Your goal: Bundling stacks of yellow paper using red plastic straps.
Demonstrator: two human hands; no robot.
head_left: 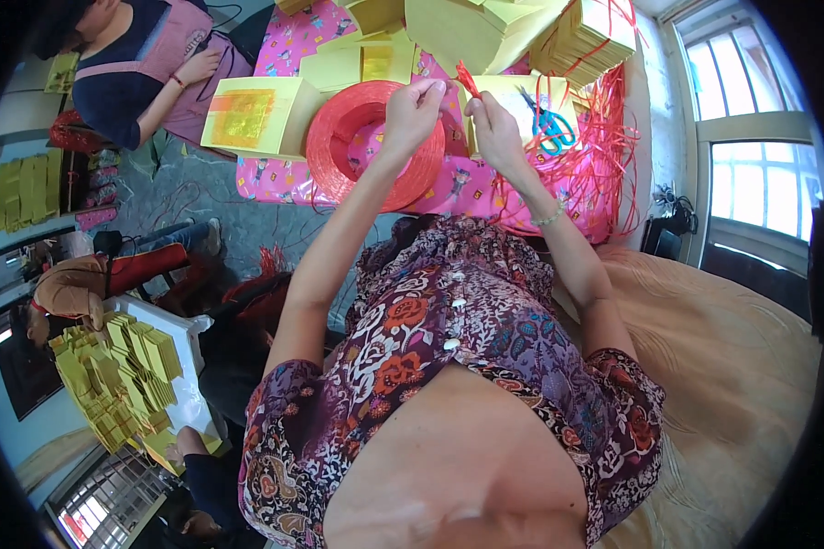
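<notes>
Over the far table, my right hand (493,126) is closed on a bunched length of red plastic twine (468,79), whose end sticks up past the fingers. To its left, my left hand (416,112) is held in a pinch at about the same height; what lies between its fingertips is too small to make out. Beneath the left hand lies a big ring-shaped roll of red plastic twine (328,154). Right of my right hand, teal-handled scissors (551,131) rest on a stack of yellow paper (522,87).
A pink patterned cloth (471,188) covers the table. Yellow paper stacks (252,114) surround the roll, and loose red strands (604,174) tangle at the right. A co-worker (160,69) stands at the far left. Others sit by a white table (190,403) with yellow bundles.
</notes>
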